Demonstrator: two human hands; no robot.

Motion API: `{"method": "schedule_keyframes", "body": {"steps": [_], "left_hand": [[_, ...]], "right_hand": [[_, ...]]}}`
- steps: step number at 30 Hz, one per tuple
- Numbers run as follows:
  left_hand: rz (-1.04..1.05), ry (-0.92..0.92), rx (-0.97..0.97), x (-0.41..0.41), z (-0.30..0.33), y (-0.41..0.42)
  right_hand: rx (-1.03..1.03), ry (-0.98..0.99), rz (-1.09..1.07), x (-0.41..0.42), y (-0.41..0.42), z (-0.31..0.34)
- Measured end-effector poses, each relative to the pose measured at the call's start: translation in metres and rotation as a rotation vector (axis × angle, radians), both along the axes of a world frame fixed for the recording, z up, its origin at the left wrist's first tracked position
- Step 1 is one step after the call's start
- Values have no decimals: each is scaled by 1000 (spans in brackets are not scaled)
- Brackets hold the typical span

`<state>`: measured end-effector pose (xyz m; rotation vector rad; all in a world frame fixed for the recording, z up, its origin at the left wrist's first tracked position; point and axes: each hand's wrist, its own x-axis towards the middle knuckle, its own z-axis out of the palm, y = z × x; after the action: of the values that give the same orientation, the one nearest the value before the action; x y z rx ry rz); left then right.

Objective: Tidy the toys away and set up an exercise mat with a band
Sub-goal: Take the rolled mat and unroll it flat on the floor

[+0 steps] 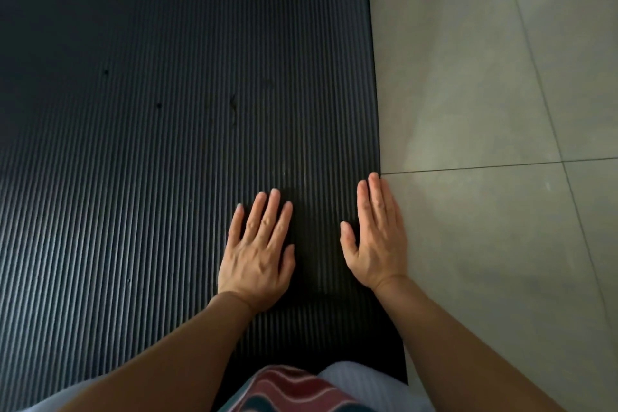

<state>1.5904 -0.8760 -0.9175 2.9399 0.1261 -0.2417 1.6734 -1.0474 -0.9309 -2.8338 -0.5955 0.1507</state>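
Observation:
A black ribbed exercise mat (160,117) lies unrolled on the floor and fills the left and middle of the view. My left hand (259,249) rests flat on it, palm down, fingers spread. My right hand (376,232) lies flat, palm down, along the mat's right edge, with its fingers together and its outer side over the tile. Neither hand holds anything. No band and no toys are in view.
Grey floor tiles (501,110) with dark grout lines stretch to the right of the mat. My knees and a striped cloth (294,388) show at the bottom, at the mat's near end.

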Motion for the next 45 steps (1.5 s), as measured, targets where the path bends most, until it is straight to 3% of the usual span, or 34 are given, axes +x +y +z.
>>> {"method": "schedule_keyframes", "body": {"steps": [13,19,25,30,38,42,45], "left_hand": [[16,-94,15,-1,-8,0],[56,-136,-5,-3,-18,-1],[83,-165,43,-8,-29,-1],[251,-97,29,-26,-32,-12],[-139,243,-5,-114,-1,-2],[-160,283,-25,-146,22,6],[-71,248,-20,-162,34,26]], "right_hand": [[24,-4,-9,-1,0,0],[-74,-16,6,-5,-2,-7],[-81,-8,25,-68,-30,-8],[-106,109,102,-149,-75,-9],[-145,300,79,-140,-77,6],[-163,400,47,-139,-71,24],[-131,325,-13,-149,-66,34]]}}
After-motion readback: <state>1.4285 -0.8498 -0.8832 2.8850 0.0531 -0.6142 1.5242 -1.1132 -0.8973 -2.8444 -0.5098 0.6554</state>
